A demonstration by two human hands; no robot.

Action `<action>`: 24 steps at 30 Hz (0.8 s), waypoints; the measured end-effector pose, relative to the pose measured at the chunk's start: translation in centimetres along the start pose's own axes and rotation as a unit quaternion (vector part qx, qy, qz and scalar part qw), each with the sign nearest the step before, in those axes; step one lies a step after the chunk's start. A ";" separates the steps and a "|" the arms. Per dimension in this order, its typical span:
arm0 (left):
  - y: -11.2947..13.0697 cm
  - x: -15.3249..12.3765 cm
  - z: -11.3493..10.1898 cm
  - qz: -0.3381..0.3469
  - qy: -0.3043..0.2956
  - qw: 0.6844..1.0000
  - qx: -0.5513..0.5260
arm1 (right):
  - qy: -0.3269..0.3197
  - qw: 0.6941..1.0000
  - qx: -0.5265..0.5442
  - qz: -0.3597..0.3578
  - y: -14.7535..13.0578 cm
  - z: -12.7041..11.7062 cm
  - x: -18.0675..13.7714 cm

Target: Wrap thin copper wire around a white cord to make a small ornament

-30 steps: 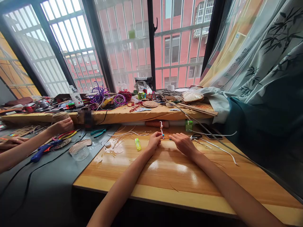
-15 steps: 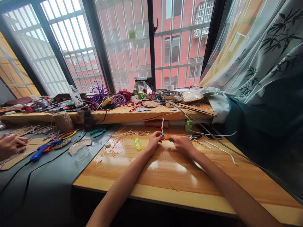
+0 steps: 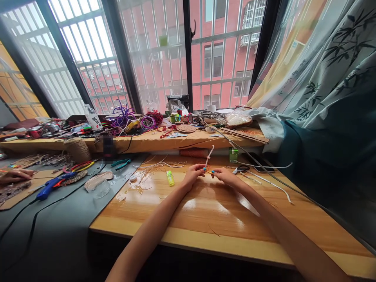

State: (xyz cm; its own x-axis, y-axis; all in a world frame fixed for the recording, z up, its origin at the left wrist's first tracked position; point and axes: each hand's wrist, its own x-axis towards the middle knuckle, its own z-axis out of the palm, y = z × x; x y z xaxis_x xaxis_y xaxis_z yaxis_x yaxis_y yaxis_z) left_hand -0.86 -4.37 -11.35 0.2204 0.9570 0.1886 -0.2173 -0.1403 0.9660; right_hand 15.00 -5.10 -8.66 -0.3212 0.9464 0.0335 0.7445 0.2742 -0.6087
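Observation:
Over the wooden table, my left hand [image 3: 194, 174] pinches the lower end of a thin white cord [image 3: 209, 152]. The cord stands up from the fingers, leans right and is bent at its top, with a small pinkish wrap partway along. Close beside it, my right hand [image 3: 225, 176] is closed in a pinch on a thin orange cord [image 3: 208, 171] that spans the short gap between both hands. Behind the fingers lies more orange cord, partly hidden. Scissors [image 3: 241, 169] rest just past my right hand, and a yellow-green lighter [image 3: 170, 178] is left of my left hand.
White cord pieces [image 3: 276, 181] lie at right, near a small green box [image 3: 234, 155]. On the grey table at left are a blue glue gun [image 3: 48, 188], teal pliers [image 3: 121, 164] and another person's hand [image 3: 20, 175]. A cluttered ledge [image 3: 141, 143] runs behind.
The white cord has tipped from upright to leaning right. The orange cord now shows between my hands, and my right hand has turned slightly. The other person's hand has shifted at left.

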 end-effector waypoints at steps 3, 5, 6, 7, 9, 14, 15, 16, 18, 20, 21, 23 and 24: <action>0.4 -0.3 0.3 0.003 -0.015 1.000 -0.008 | -0.049 0.993 0.100 0.038 -0.3 -0.2 -0.1; 0.7 -0.5 0.5 0.005 -0.016 1.000 -0.019 | -0.082 0.982 0.159 0.062 -0.4 -0.3 -0.2; 0.8 -0.6 0.6 0.006 -0.016 1.000 -0.026 | -0.100 0.975 0.186 0.072 -0.4 -0.4 -0.3; 0.9 -0.7 0.6 0.006 -0.018 0.999 -0.033 | -0.119 0.967 0.213 0.077 -0.3 -0.4 -0.3; 1.1 -0.8 0.6 0.007 -0.023 0.999 -0.048 | -0.162 0.948 0.261 0.086 -0.2 -0.5 -0.3; 1.0 -0.6 0.3 0.000 -0.021 0.996 -0.084 | -0.218 0.913 0.331 0.093 -0.4 -0.9 -0.7; 0.9 -0.6 0.3 -0.001 -0.021 0.996 -0.091 | -0.217 0.910 0.342 0.089 -0.6 -1.0 -1.0; 0.8 -0.5 0.2 -0.003 -0.021 0.995 -0.098 | -0.217 0.906 0.353 0.086 -0.8 -1.1 -1.2; 0.6 -0.5 0.2 -0.002 -0.024 0.994 -0.110 | -0.224 0.898 0.369 0.084 -1.2 -1.1 -1.6; 0.6 -0.4 0.1 -0.001 -0.019 0.993 -0.114 | -0.223 0.896 0.373 0.089 -1.5 -0.8 -1.7; 0.6 -0.4 0.1 -0.003 -0.015 0.994 -0.112 | -0.212 0.901 0.367 0.091 -1.6 -0.6 -1.6; 0.7 -0.3 0.0 -0.008 -0.005 0.995 -0.103 | -0.169 0.923 0.332 0.092 -1.7 0.3 -1.4; 0.7 -0.3 -0.1 -0.010 -0.001 0.995 -0.103 | -0.138 0.939 0.301 0.091 -1.8 0.8 -1.3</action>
State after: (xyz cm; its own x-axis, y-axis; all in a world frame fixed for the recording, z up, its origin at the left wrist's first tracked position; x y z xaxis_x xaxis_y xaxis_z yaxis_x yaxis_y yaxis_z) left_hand -1.16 -4.72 -10.71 0.2284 0.9587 0.1693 -0.4025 -0.0653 0.9131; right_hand 13.63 -6.93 -8.25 -0.4223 0.8649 -0.2715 0.3635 -0.1128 -0.9247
